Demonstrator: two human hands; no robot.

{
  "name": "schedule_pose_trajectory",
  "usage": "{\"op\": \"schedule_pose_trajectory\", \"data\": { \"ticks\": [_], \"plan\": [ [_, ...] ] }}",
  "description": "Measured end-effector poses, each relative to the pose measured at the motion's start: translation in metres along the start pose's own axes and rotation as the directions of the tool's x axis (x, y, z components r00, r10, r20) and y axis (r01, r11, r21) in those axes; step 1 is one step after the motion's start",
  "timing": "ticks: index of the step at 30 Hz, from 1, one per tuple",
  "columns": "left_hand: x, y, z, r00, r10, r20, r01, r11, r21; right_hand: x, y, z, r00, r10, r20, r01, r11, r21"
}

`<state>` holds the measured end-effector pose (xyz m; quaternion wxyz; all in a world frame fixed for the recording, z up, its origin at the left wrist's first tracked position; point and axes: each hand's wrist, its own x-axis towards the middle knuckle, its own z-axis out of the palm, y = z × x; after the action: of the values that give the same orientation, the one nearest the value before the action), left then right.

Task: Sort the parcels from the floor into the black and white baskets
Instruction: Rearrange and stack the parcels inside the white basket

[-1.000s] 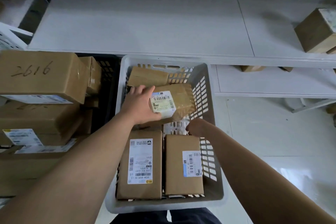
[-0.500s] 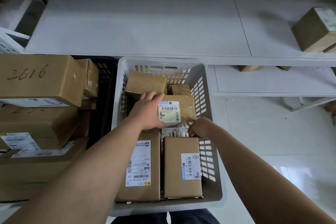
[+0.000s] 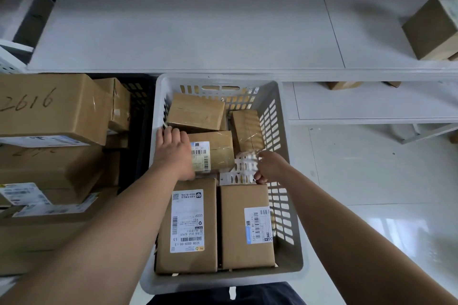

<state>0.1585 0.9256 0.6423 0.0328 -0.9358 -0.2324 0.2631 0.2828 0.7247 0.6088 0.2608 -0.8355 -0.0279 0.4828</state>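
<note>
Left hand (image 3: 173,152) lies palm down on the left end of a small brown cardboard parcel with a white barcode label (image 3: 218,148), fingers fairly straight and together across its top, not wrapped round it, thumb mostly hidden. That parcel sits inside the white slotted plastic basket (image 3: 285,181), mid-basket, against the left wall. Right hand (image 3: 270,167) is just right of it over the bare perforated basket floor, fingers curled; can't tell if it grips anything. Behind the parcel: a taped brown box (image 3: 195,112) at the far left and a narrower brown box wrapped in clear tape (image 3: 247,131), tilted against the right wall. Near end holds two flat brown parcels side by side, a tall-labelled one (image 3: 188,225) on the left and a small-labelled one (image 3: 247,228) on the right. Black slotted basket (image 3: 141,106) stands touching the white one's left side, piled with large cardboard boxes, the top one marked "2616" (image 3: 49,106). White shelf (image 3: 186,27) runs behind both baskets, with a brown carton (image 3: 431,27) at its right end. White tiled floor (image 3: 371,181) lies to the right.
</note>
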Motion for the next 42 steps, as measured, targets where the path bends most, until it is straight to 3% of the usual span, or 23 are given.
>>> {"op": "schedule_pose_trajectory", "data": {
  "ticks": [3,6,8,12,15,21,25,28,29,31,34,39,42],
  "plan": [
    [-0.001,0.011,0.003,1.000,-0.008,0.019,0.009,0.998,-0.067,-0.012,-0.010,-0.001,0.992,0.058,0.110,-0.068,0.993,0.096],
    [0.001,0.026,0.006,0.973,0.204,-0.109,-0.223,0.953,-0.206,-0.017,-0.013,-0.002,0.986,0.094,0.137,-0.116,0.979,0.165],
    [0.000,0.037,0.009,0.935,0.322,-0.147,-0.347,0.915,-0.206,-0.010,-0.008,-0.001,0.990,0.120,0.079,-0.133,0.976,0.175],
    [0.002,0.049,0.020,0.964,0.263,-0.044,-0.267,0.951,-0.157,0.001,-0.004,0.000,0.997,0.068,-0.022,-0.066,0.994,0.091],
    [0.006,0.046,0.027,0.962,0.264,-0.071,-0.271,0.952,-0.139,0.003,-0.011,-0.004,0.997,0.078,-0.005,-0.077,0.996,0.045],
    [0.007,0.044,0.040,0.946,0.299,-0.123,-0.308,0.950,-0.061,0.034,-0.040,-0.010,0.996,-0.056,-0.064,0.031,0.939,-0.342],
    [0.006,0.047,0.042,0.954,0.261,-0.149,-0.283,0.945,-0.161,0.042,-0.045,-0.004,0.991,0.077,0.108,-0.032,0.928,-0.370],
    [0.003,0.049,0.042,0.961,0.229,-0.158,-0.258,0.946,-0.196,0.050,-0.038,0.006,0.973,0.182,0.139,-0.115,0.914,-0.390],
    [0.003,0.050,0.042,0.963,0.225,-0.150,-0.251,0.950,-0.184,0.051,-0.038,0.008,0.975,0.179,0.129,-0.113,0.907,-0.405],
    [0.003,0.051,0.042,0.967,0.216,-0.137,-0.237,0.958,-0.163,0.059,-0.040,0.008,1.000,0.015,-0.022,-0.023,0.879,-0.476],
    [0.004,0.050,0.042,0.967,0.227,-0.118,-0.243,0.960,-0.143,0.067,-0.047,0.002,0.951,-0.218,-0.218,0.092,0.876,-0.474],
    [0.006,0.047,0.043,0.964,0.239,-0.120,-0.254,0.958,-0.132,0.096,-0.055,0.002,0.961,-0.220,-0.168,0.109,0.860,-0.498],
    [0.008,0.047,0.043,0.964,0.235,-0.125,-0.251,0.959,-0.132,0.115,-0.060,0.006,0.960,-0.137,-0.246,0.049,0.941,-0.334]
  ]
}}
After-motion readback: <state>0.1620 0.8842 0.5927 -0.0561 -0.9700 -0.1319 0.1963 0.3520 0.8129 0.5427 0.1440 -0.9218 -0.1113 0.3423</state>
